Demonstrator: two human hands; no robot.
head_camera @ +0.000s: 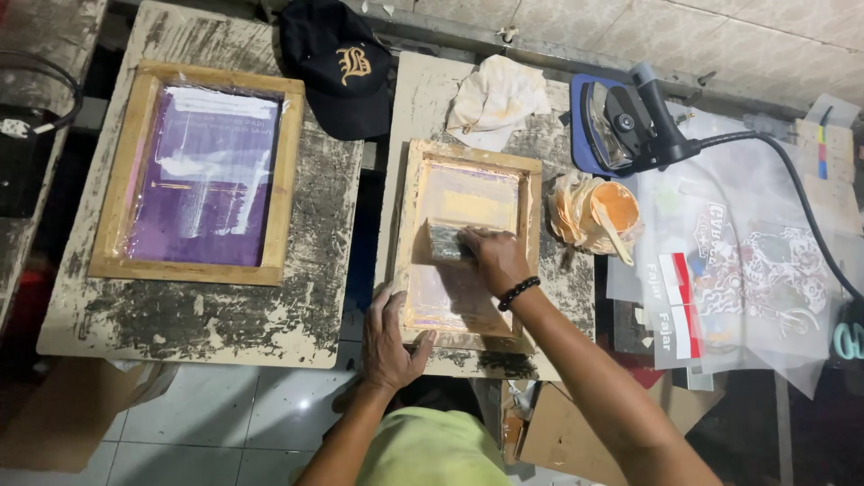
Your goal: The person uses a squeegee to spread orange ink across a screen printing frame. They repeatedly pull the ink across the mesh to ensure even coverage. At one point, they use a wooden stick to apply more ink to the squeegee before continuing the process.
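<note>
Pressing a paint-smeared squeegee [447,241] inside the small wooden-framed printing screen [531,193], the right hand [495,259] grips it with fingers curled — left hand [389,342] at seven o'clock, fingers spread flat, pinning the frame's corner

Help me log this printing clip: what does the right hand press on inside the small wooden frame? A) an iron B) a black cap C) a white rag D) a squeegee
D: the right hand grips a squeegee on the mesh of the small frame, while the left hand steadies the frame's near corner.
</note>
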